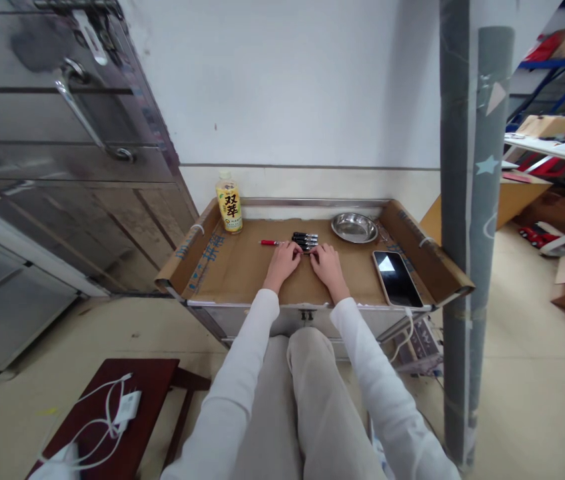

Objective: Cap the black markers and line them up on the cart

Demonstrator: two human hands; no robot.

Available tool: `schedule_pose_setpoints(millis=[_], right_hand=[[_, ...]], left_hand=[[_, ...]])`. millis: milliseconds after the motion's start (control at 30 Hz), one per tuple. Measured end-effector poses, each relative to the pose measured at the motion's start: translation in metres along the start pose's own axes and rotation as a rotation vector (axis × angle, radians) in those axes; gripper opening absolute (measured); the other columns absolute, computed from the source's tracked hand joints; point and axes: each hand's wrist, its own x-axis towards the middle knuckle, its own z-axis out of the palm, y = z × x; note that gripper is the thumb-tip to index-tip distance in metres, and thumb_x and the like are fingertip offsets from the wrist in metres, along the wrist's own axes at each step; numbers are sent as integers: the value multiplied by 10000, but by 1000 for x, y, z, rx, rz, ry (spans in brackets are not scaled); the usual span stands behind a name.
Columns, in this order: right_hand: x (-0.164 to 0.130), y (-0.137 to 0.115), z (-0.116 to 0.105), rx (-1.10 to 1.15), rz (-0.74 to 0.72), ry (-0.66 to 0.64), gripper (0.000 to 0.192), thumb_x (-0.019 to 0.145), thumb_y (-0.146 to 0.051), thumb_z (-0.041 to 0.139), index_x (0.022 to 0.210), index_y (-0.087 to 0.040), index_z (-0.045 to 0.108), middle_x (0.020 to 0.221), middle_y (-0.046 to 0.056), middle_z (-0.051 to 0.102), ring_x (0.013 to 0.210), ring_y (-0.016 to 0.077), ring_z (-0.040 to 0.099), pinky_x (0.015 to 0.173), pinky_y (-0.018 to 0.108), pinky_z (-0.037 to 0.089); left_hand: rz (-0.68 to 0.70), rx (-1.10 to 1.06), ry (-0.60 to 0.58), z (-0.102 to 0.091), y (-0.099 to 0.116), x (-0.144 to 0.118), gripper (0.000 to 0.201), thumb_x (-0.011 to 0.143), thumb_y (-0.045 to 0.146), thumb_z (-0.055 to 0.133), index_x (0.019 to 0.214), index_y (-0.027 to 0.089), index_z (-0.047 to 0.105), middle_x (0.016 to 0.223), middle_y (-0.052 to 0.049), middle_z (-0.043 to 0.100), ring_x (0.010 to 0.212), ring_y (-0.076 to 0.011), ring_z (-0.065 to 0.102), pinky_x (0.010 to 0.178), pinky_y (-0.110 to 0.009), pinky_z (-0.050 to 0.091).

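Both my hands rest side by side on a cardboard-lined metal tray table (242, 273). My left hand (283, 260) and my right hand (326, 261) meet at their fingertips over a small dark pen; whether either one grips it I cannot tell. Just beyond my fingers lie several black pens (305, 238) in a row. A red pen (268, 243) lies apart to their left.
A yellow-labelled drink bottle (229, 204) stands at the back left corner. A steel dish (355, 227) sits back right, and a phone (397, 278) lies at the right edge. A grey pillar (467, 220) rises to the right. A dark red stool (112, 413) with white cables stands lower left.
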Motion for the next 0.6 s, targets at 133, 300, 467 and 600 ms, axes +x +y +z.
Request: schedule_pose_setpoints(millis=[133, 300, 467, 600], right_hand=[[0, 0, 0, 10, -21, 0, 217, 957, -198, 429, 991, -162, 641, 989, 109, 623, 928, 244, 520, 791, 328, 350], [0, 0, -1, -13, -9, -13, 220, 965, -205, 429, 985, -163, 644, 988, 111, 622, 925, 245, 520, 796, 329, 351], [0, 1, 1, -25, 1, -31, 216, 965, -210, 439, 998, -167, 648, 998, 112, 616, 931, 243, 512, 797, 327, 345], [0, 2, 1, -3, -8, -35, 207, 963, -223, 452, 1004, -174, 648, 1012, 110, 614, 941, 242, 507, 798, 327, 344]], left_hand=[[11, -3, 5, 1, -1, 0, 108, 873, 130, 537, 912, 187, 619, 964, -64, 634, 967, -223, 561, 932, -374, 442], [10, -32, 9, 2, -3, 0, 129, 871, 126, 540, 935, 189, 632, 965, -63, 642, 970, -222, 565, 945, -379, 443], [32, -53, -3, 3, -5, 1, 137, 859, 115, 548, 902, 199, 647, 965, -61, 646, 991, -231, 569, 965, -402, 439], [53, -169, -17, 5, -7, 1, 156, 851, 93, 543, 917, 203, 633, 958, -49, 641, 970, -206, 589, 938, -379, 469]])
